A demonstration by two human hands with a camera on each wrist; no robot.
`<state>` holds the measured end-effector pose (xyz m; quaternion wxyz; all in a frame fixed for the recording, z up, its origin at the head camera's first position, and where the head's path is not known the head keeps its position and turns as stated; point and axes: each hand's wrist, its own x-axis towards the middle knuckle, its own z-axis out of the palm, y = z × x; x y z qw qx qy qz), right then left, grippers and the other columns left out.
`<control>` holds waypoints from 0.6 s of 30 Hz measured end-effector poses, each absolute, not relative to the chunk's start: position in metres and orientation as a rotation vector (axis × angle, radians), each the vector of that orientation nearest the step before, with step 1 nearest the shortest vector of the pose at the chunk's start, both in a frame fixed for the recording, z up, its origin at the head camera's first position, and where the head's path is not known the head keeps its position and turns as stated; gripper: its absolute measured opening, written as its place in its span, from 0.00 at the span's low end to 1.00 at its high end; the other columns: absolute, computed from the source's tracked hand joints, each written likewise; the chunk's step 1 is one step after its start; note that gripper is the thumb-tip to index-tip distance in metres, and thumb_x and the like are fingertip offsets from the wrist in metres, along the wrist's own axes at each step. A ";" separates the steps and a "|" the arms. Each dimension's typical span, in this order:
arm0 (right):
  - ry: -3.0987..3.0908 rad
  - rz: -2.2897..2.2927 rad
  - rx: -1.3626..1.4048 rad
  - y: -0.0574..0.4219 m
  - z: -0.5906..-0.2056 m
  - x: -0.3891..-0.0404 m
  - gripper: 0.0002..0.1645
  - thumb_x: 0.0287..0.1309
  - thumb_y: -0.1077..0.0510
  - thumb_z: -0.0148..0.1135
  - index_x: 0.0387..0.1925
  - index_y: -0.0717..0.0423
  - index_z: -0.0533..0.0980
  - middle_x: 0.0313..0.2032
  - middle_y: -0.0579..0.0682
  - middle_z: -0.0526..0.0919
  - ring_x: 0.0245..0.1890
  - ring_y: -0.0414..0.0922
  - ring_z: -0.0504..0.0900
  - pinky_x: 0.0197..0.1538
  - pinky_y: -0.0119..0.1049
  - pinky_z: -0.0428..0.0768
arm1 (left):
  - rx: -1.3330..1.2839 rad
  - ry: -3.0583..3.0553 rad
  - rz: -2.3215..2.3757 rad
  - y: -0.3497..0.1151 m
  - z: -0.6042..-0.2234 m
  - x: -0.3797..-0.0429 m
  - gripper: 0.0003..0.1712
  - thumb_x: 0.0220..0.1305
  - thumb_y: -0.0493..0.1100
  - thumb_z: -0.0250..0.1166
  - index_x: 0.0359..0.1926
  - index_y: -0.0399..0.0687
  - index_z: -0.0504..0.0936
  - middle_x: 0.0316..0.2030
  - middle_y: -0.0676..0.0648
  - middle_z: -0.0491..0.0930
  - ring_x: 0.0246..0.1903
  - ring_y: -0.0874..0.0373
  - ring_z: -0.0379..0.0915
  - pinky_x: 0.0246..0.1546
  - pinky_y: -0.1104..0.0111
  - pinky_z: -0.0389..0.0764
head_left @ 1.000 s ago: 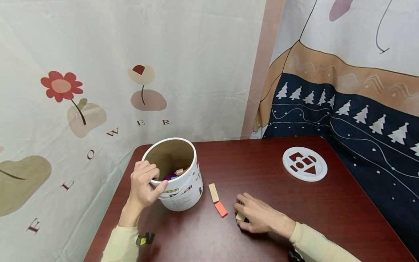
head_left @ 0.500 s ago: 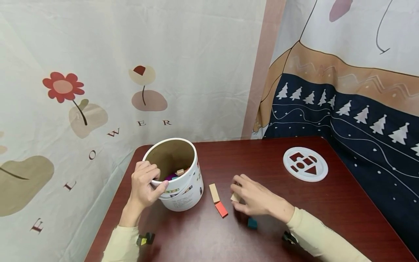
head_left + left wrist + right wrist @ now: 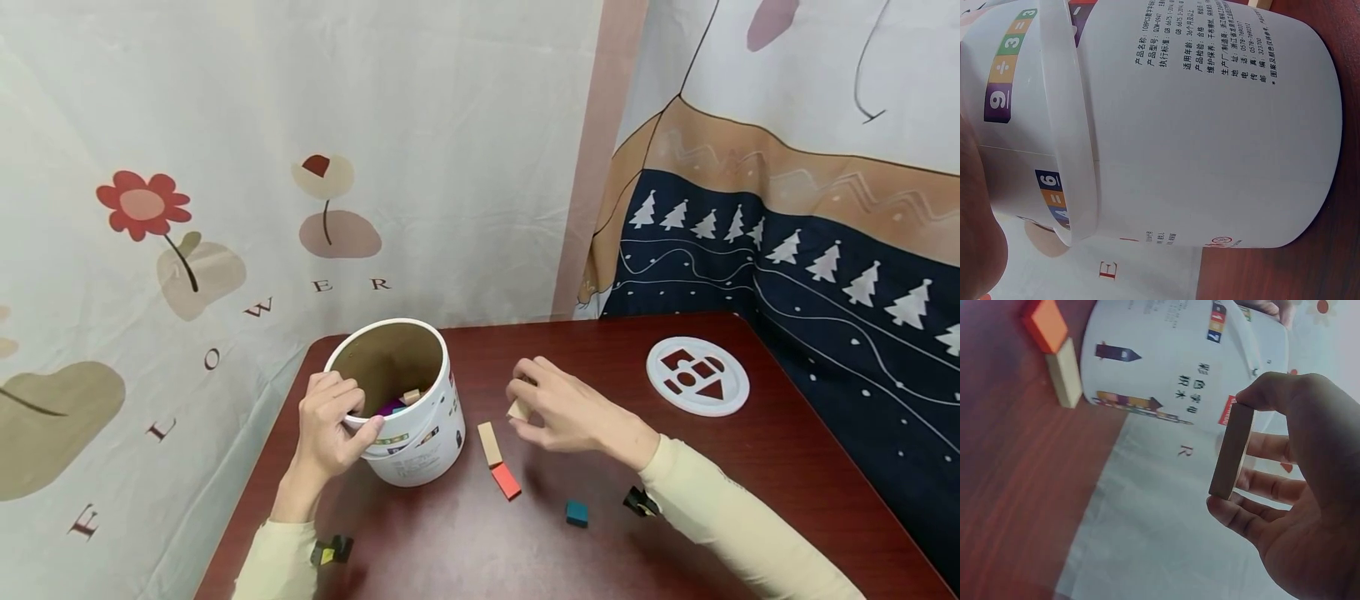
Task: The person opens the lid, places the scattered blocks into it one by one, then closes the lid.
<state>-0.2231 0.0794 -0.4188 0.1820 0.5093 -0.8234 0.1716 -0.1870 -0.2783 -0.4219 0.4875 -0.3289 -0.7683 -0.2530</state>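
My left hand (image 3: 330, 421) grips the near-left rim of a white bucket (image 3: 420, 462), thumb outside and fingers over the edge. Several coloured blocks (image 3: 397, 404) lie in the bucket. Above the table, to the right of the bucket, my right hand (image 3: 566, 408) pinches a plain wooden block (image 3: 1232, 450) between thumb and fingertips. Below that hand, another plain wooden block (image 3: 490, 444) lies end to end with an orange-red block (image 3: 506, 481) on the table. A teal block (image 3: 577, 513) sits apart, nearer to me.
A white lid (image 3: 698, 376) with shaped cut-outs lies at the back right of the dark red table (image 3: 600, 342). Printed cloth hangs behind the table and along its right side. The bucket's white handle (image 3: 1072, 125) hangs down against its side.
My right hand has lifted the plain wooden block off the table and carried it up and left towards the bucket, uncovering the teal block. My left hand has stayed on the rim.
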 end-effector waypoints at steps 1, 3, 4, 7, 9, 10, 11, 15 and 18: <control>-2.322 0.487 1.440 0.077 -0.416 -0.224 0.10 0.56 0.51 0.68 0.37 0.50 0.80 0.41 0.46 0.73 0.40 0.42 0.66 0.39 0.34 0.73 | -0.800 -1.869 -0.615 -0.279 -0.422 -0.187 0.22 0.47 0.53 0.60 0.12 0.49 0.59 0.14 0.56 0.53 0.19 0.59 0.48 0.30 0.56 0.57; -2.315 0.489 1.444 0.073 -0.411 -0.226 0.10 0.56 0.51 0.68 0.37 0.50 0.80 0.41 0.46 0.72 0.40 0.42 0.66 0.39 0.33 0.72 | -0.800 -1.870 -0.615 -0.279 -0.422 -0.187 0.22 0.47 0.53 0.59 0.12 0.49 0.59 0.14 0.56 0.53 0.19 0.59 0.48 0.30 0.56 0.57; -2.310 0.487 1.447 0.071 -0.408 -0.227 0.10 0.56 0.51 0.68 0.37 0.50 0.80 0.41 0.46 0.72 0.40 0.42 0.66 0.40 0.33 0.72 | -0.800 -1.870 -0.615 -0.279 -0.422 -0.187 0.22 0.47 0.53 0.59 0.12 0.48 0.59 0.14 0.56 0.53 0.19 0.59 0.48 0.30 0.56 0.57; -2.291 0.478 1.454 0.065 -0.400 -0.230 0.10 0.56 0.51 0.67 0.37 0.50 0.80 0.41 0.46 0.72 0.40 0.42 0.66 0.40 0.34 0.72 | -0.799 -1.868 -0.616 -0.279 -0.423 -0.186 0.22 0.47 0.53 0.60 0.12 0.48 0.59 0.14 0.56 0.53 0.19 0.59 0.48 0.30 0.57 0.57; -2.280 0.476 1.457 0.060 -0.395 -0.232 0.09 0.57 0.51 0.67 0.38 0.49 0.80 0.41 0.46 0.72 0.40 0.42 0.66 0.41 0.34 0.72 | -0.798 -1.868 -0.615 -0.279 -0.423 -0.186 0.22 0.47 0.53 0.60 0.12 0.48 0.59 0.14 0.56 0.53 0.19 0.59 0.48 0.30 0.56 0.57; -2.272 0.473 1.457 0.058 -0.393 -0.234 0.09 0.57 0.51 0.67 0.38 0.49 0.80 0.41 0.46 0.73 0.41 0.42 0.66 0.41 0.34 0.72 | -0.798 -1.869 -0.614 -0.279 -0.422 -0.186 0.22 0.47 0.53 0.60 0.12 0.48 0.59 0.14 0.56 0.53 0.19 0.58 0.48 0.30 0.56 0.57; -2.266 0.476 1.459 0.056 -0.390 -0.235 0.09 0.57 0.51 0.66 0.38 0.49 0.80 0.41 0.45 0.73 0.41 0.42 0.67 0.42 0.34 0.72 | -0.798 -1.870 -0.612 -0.279 -0.422 -0.186 0.22 0.47 0.53 0.60 0.12 0.49 0.59 0.14 0.56 0.53 0.19 0.58 0.48 0.30 0.56 0.57; -2.247 0.488 1.463 0.046 -0.379 -0.239 0.10 0.58 0.50 0.65 0.38 0.49 0.80 0.42 0.45 0.73 0.42 0.42 0.68 0.44 0.34 0.72 | -0.801 -1.872 -0.609 -0.279 -0.421 -0.186 0.22 0.47 0.53 0.60 0.13 0.49 0.59 0.14 0.56 0.53 0.20 0.58 0.48 0.30 0.56 0.57; -2.238 0.497 1.465 0.039 -0.371 -0.241 0.10 0.58 0.50 0.64 0.38 0.49 0.79 0.43 0.44 0.73 0.42 0.41 0.68 0.43 0.34 0.71 | -0.805 -1.872 -0.607 -0.279 -0.422 -0.186 0.22 0.47 0.53 0.60 0.13 0.49 0.59 0.14 0.56 0.53 0.19 0.58 0.48 0.30 0.56 0.57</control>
